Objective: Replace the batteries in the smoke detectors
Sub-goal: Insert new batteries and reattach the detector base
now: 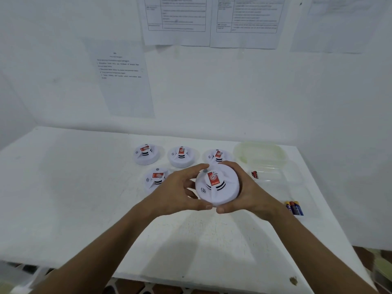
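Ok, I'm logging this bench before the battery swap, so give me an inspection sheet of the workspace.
Surface: white table, scuffed.
Job's things: held smoke detector; four more detectors on the table; batteries at right.
Clutter: clear container holding a small red item; pale lid behind.
Fingers: left hand and right hand both grip the held detector.
Cables: nothing seen.
Surroundings: white wall with printed sheets.

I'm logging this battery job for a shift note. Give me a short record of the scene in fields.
held: detector, closed, gripped by left hand and right hand
on table: four more detectors, closed
batteries: by right wrist, loose
tub: clear, far right
wall: printed sheets
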Motion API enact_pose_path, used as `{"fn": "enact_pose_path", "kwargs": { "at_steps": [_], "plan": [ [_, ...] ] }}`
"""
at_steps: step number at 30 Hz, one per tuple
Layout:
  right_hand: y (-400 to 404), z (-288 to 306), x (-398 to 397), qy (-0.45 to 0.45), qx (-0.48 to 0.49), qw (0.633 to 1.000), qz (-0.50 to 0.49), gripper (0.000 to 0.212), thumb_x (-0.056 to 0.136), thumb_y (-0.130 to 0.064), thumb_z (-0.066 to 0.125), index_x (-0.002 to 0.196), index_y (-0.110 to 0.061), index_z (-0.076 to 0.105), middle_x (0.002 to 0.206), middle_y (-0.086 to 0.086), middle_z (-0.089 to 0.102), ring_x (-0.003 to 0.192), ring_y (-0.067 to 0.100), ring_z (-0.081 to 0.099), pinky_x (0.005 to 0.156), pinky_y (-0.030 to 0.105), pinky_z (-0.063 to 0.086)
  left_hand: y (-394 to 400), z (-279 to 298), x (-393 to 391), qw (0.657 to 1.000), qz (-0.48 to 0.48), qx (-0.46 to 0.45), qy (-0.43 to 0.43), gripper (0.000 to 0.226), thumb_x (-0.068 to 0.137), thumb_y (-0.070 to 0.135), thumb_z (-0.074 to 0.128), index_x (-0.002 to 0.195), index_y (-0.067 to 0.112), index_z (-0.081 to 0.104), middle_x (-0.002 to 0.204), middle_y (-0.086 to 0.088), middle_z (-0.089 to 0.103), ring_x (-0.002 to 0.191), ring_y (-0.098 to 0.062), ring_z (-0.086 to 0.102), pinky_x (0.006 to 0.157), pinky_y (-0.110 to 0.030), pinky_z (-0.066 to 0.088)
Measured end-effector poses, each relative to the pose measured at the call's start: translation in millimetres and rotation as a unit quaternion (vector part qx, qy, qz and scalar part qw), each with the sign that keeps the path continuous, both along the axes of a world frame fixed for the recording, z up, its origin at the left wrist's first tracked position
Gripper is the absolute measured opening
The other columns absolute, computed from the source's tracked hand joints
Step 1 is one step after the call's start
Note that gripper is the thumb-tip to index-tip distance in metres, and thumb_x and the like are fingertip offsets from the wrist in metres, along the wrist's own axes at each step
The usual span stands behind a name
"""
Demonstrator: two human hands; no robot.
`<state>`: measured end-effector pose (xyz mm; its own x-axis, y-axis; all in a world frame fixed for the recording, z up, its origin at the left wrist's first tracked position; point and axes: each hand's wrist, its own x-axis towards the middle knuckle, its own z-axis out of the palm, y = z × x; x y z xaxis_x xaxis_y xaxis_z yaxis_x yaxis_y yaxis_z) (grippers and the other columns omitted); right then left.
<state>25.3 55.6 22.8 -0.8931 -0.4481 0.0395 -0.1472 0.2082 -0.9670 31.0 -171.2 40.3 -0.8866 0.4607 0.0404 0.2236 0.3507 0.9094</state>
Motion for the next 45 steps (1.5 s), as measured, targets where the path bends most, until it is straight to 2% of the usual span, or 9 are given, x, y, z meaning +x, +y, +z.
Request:
{"fn": "enact_pose_path", "kwargs": {
  "at_steps": [5, 8, 13, 19, 23, 34, 40, 42, 45],
  "plan": [
    [-0.1, -2.3, -3.0, 0.033, 0.060, 0.998, -0.002, 0.093, 0.058, 0.002, 0.091, 0.131, -0.024, 0.042, 0.119, -0.024, 0.058, 0.116, 0.003, 0.057, 0.089, 0.019, 0.052, -4.3, 0.0, -2.7, 0.999, 0.003, -0.029, 0.037, 0.077, 0.064, 0.022, 0.089, 0.132, 0.031, 0.054, 0.113, 0.015, 0.068, 0.094, -0.010, 0.067, 0.072, -0.023, 0.056],
    [1.7, -0.7, -3.9, 0.043, 0.066, 0.997, -0.005, 0.096, 0.057, -0.003, 0.093, 0.135, -0.027, 0.043, 0.125, -0.019, 0.059, 0.120, 0.008, 0.057, 0.093, 0.026, 0.054, -6.5, 3.6, -3.7, 0.997, 0.008, -0.041, 0.058, 0.073, 0.063, 0.022, 0.090, 0.125, 0.039, 0.055, 0.108, 0.022, 0.069, 0.091, -0.006, 0.067, 0.071, -0.020, 0.056],
    [1.4, -0.6, -5.8, 0.040, 0.072, 0.997, -0.005, 0.097, 0.058, -0.012, 0.095, 0.140, -0.030, 0.046, 0.133, -0.008, 0.061, 0.125, 0.018, 0.056, 0.098, 0.042, 0.054, -11.3, 11.1, -7.0, 0.994, -0.023, -0.065, 0.089, 0.071, 0.066, 0.015, 0.086, 0.125, 0.039, 0.056, 0.102, 0.022, 0.070, 0.085, -0.008, 0.066, 0.067, -0.016, 0.053],
    [-4.7, -5.0, -6.1, 0.054, 0.075, 0.996, -0.014, 0.098, 0.057, -0.007, 0.094, 0.140, -0.027, 0.046, 0.130, -0.011, 0.062, 0.123, 0.015, 0.057, 0.096, 0.037, 0.056, -16.3, 7.1, -13.1, 0.993, -0.027, -0.072, 0.092, 0.071, 0.065, 0.021, 0.085, 0.130, 0.034, 0.057, 0.105, 0.018, 0.070, 0.090, -0.014, 0.065, 0.066, -0.019, 0.053],
    [-6.7, -7.0, -7.1, 0.057, 0.077, 0.995, -0.015, 0.099, 0.057, -0.010, 0.095, 0.141, -0.026, 0.045, 0.132, -0.010, 0.061, 0.123, 0.016, 0.056, 0.096, 0.040, 0.056, -19.6, 2.4, -14.4, 0.993, -0.030, -0.064, 0.090, 0.074, 0.065, 0.018, 0.085, 0.132, 0.030, 0.057, 0.107, 0.018, 0.069, 0.090, -0.015, 0.065, 0.066, -0.023, 0.055],
    [-20.8, -12.1, -8.2, 0.049, 0.077, 0.995, -0.024, 0.101, 0.057, -0.012, 0.095, 0.142, -0.027, 0.043, 0.134, -0.009, 0.059, 0.124, 0.017, 0.056, 0.095, 0.042, 0.056, -32.9, -0.4, -20.3, 0.994, -0.042, -0.059, 0.081, 0.072, 0.063, 0.016, 0.087, 0.126, 0.038, 0.058, 0.104, 0.021, 0.069, 0.087, -0.013, 0.065, 0.066, -0.022, 0.056],
    [-36.7, -14.5, -7.8, 0.047, 0.064, 0.996, -0.029, 0.099, 0.057, -0.007, 0.094, 0.141, -0.024, 0.044, 0.132, -0.006, 0.060, 0.122, 0.018, 0.057, 0.093, 0.036, 0.057, -47.2, -0.4, -26.2, 0.994, -0.040, -0.062, 0.081, 0.072, 0.056, 0.031, 0.085, 0.110, 0.067, 0.054, 0.097, 0.021, 0.070, 0.077, -0.009, 0.063, 0.066, -0.024, 0.055],
    [-43.7, -15.5, -7.4, 0.045, 0.059, 0.997, -0.034, 0.098, 0.057, -0.005, 0.094, 0.139, -0.024, 0.045, 0.131, -0.006, 0.061, 0.121, 0.017, 0.057, 0.091, 0.031, 0.057, -53.4, -2.4, -28.5, 0.994, -0.044, -0.056, 0.079, 0.073, 0.056, 0.029, 0.085, 0.113, 0.063, 0.055, 0.098, 0.017, 0.070, 0.077, -0.011, 0.064, 0.065, -0.022, 0.054],
    [-55.0, -15.9, -6.4, 0.047, 0.053, 0.997, -0.041, 0.095, 0.057, -0.004, 0.094, 0.137, -0.025, 0.046, 0.128, -0.011, 0.062, 0.119, 0.013, 0.058, 0.088, 0.024, 0.055, -63.5, -5.0, -31.7, 0.994, -0.055, -0.059, 0.079, 0.071, 0.058, 0.025, 0.085, 0.123, 0.041, 0.061, 0.099, 0.012, 0.071, 0.079, -0.016, 0.064, 0.063, -0.020, 0.051]
  ]
}}
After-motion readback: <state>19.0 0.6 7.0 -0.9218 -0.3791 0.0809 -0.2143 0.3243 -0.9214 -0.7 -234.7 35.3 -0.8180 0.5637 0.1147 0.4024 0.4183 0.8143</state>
